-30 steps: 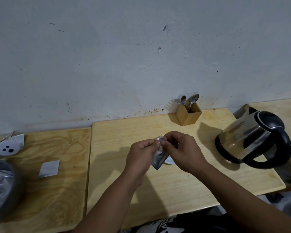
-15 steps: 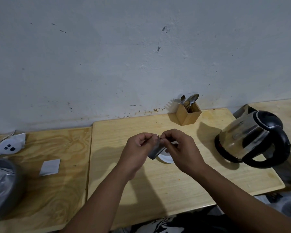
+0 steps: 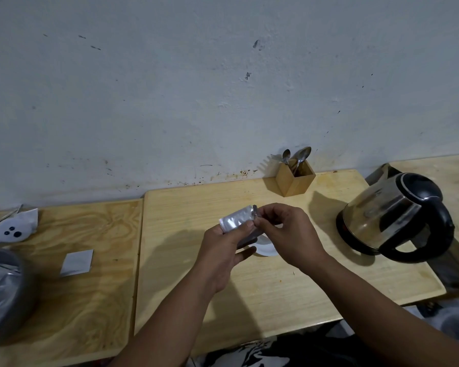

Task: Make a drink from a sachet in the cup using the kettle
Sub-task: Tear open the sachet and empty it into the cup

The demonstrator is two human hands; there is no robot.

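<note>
A silver foil sachet (image 3: 237,219) is held above the middle of the light wooden table (image 3: 276,292). My left hand (image 3: 224,254) grips its body from below, thumb on top. The fingers of my right hand (image 3: 284,234) pinch its right end. Under my hands a white cup (image 3: 266,247) stands on the table, mostly hidden; only part of its rim shows. The steel kettle (image 3: 392,218) with a black lid and handle sits on its base at the right of the table.
A small wooden holder (image 3: 296,178) with spoons stands by the wall. On the darker left table lie a flat white sachet (image 3: 77,262), a crumpled white wrapper (image 3: 13,229) and a grey bowl (image 3: 6,292) with foil packets at the left edge.
The sachet has turned from hanging down between my hands to lying nearly level and higher. My left hand shifted from pinching its top to holding its body.
</note>
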